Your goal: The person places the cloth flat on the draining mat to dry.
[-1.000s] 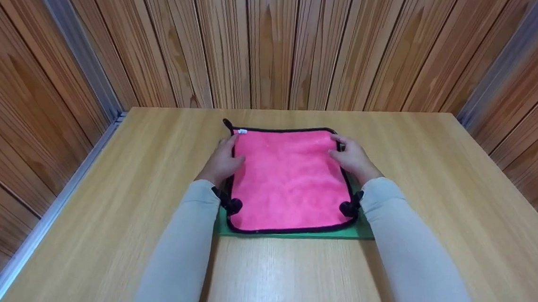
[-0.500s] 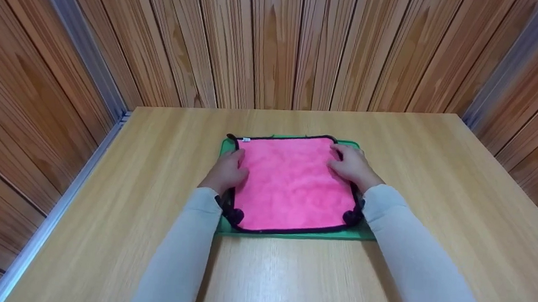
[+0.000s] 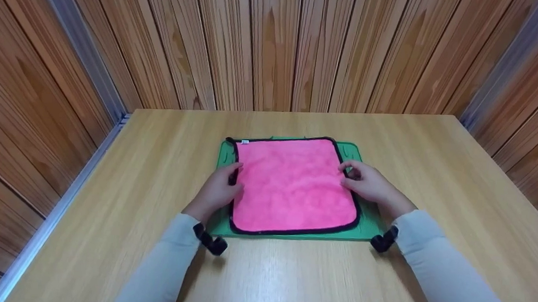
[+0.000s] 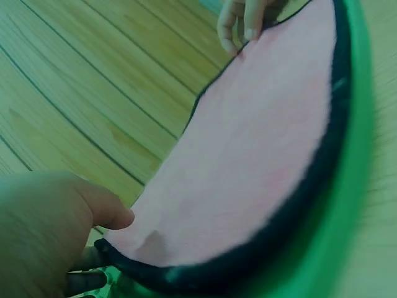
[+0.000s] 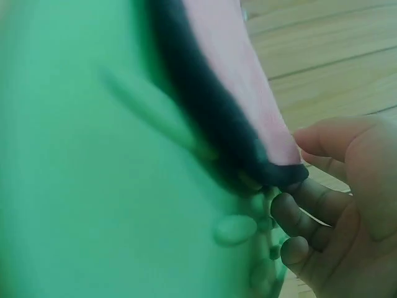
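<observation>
A pink cloth (image 3: 290,185) with black edging and a small white tag lies spread over a green mat (image 3: 369,222). The left hand (image 3: 215,191) grips the cloth's left edge. In the left wrist view its thumb (image 4: 108,208) rests on top while fingers pass below the dark border. At the opposite edge, the right hand (image 3: 372,184) pinches the border between thumb and fingers, as the right wrist view shows. Green shows from under the cloth on both sides, with raised oval ridges (image 5: 236,230) on the mat. The cloth hides the mat's middle.
The wooden table (image 3: 269,279) extends around the mat. Behind it stands a wood-panelled wall (image 3: 276,47), with further panels left and right and metal posts (image 3: 91,48) at the corners. A black wrist camera (image 3: 215,246) hangs from each sleeve.
The cloth has come down toward the person, uncovering the mat's far edge. Both hands have slid nearer along its sides, and the wrists have spread outward off the cloth.
</observation>
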The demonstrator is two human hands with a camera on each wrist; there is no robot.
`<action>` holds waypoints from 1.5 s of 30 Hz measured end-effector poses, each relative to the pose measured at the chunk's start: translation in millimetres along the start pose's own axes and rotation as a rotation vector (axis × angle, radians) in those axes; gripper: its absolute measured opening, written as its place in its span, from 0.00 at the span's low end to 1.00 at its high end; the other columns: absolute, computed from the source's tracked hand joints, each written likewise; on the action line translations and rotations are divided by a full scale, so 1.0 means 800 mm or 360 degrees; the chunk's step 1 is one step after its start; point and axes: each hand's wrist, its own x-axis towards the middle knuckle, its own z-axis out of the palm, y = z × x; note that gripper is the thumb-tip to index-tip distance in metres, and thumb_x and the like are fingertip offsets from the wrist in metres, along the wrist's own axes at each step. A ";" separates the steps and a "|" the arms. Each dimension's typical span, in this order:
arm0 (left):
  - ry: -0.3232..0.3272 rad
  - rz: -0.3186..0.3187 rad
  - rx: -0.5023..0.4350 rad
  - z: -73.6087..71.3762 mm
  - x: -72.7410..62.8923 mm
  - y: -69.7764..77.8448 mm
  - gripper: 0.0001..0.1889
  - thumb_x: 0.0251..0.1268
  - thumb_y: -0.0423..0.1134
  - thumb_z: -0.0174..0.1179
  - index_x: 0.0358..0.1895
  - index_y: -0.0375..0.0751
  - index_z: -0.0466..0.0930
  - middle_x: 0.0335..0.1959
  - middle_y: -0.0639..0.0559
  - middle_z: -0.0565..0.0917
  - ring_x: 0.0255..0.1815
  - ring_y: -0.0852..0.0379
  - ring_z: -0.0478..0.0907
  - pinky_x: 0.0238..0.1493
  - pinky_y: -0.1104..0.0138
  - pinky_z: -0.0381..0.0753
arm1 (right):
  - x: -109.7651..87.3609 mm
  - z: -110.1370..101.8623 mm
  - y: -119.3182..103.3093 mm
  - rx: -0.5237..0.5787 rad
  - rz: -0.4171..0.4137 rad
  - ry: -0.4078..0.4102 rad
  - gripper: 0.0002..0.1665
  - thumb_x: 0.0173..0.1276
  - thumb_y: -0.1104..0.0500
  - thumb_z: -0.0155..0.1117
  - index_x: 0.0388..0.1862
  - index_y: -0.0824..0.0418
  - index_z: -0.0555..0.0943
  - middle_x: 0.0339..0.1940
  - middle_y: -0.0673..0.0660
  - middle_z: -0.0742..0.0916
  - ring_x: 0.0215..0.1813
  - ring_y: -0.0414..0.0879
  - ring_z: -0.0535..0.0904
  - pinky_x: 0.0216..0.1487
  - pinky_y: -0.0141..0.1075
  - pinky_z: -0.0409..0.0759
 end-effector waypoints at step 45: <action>0.0248 0.0350 0.0438 0.007 -0.068 -0.043 0.19 0.86 0.34 0.63 0.72 0.40 0.85 0.62 0.42 0.89 0.57 0.48 0.78 0.59 0.56 0.86 | -0.089 0.033 0.006 -0.0150 -0.0023 -0.0135 0.30 0.86 0.55 0.66 0.80 0.60 0.72 0.24 0.48 0.73 0.28 0.44 0.68 0.31 0.32 0.65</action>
